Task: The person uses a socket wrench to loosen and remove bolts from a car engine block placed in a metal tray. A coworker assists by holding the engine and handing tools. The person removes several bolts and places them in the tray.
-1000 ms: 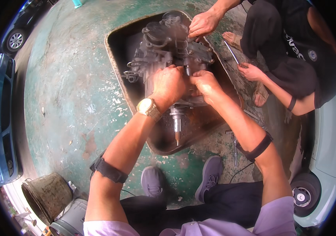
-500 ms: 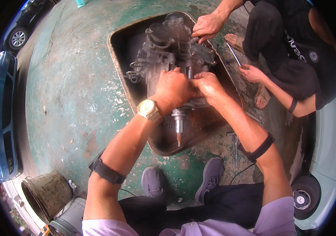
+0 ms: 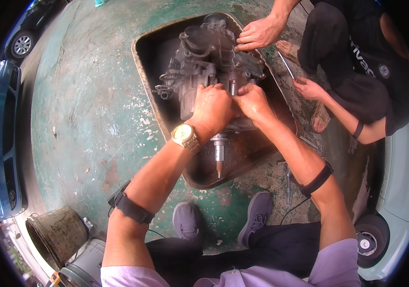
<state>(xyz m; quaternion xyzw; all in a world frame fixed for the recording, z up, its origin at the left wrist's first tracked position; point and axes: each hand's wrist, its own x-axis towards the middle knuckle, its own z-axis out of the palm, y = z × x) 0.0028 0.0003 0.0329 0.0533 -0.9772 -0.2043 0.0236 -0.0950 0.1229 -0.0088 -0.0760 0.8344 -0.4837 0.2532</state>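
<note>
A grey metal gearbox (image 3: pixel 197 71) lies in a rusty, dark metal tray (image 3: pixel 247 155) on the floor. My left hand (image 3: pixel 212 106), with a gold watch at the wrist, is closed over the near part of its housing. Close beside it, my right hand (image 3: pixel 254 103) is also closed, thumb toward the left hand. Whatever the fingers of both hands grip is hidden beneath them. A short silver cylinder (image 3: pixel 233 87) stands upright between the hands. Below them a splined shaft (image 3: pixel 219 160) sticks out toward me.
At the right a person crouches, one hand (image 3: pixel 262 32) by the gearbox's far right side, the other holding a slim metal tool (image 3: pixel 287 64). Tools (image 3: pixel 288 184) lie right of the tray. A dirty bucket (image 3: pixel 58 234) stands lower left. Cars flank the worn green floor.
The other person's upper hand has lifted slightly off the gearbox, up and to the right, its fingers straighter. My hands stay almost in place, with a slight shift.
</note>
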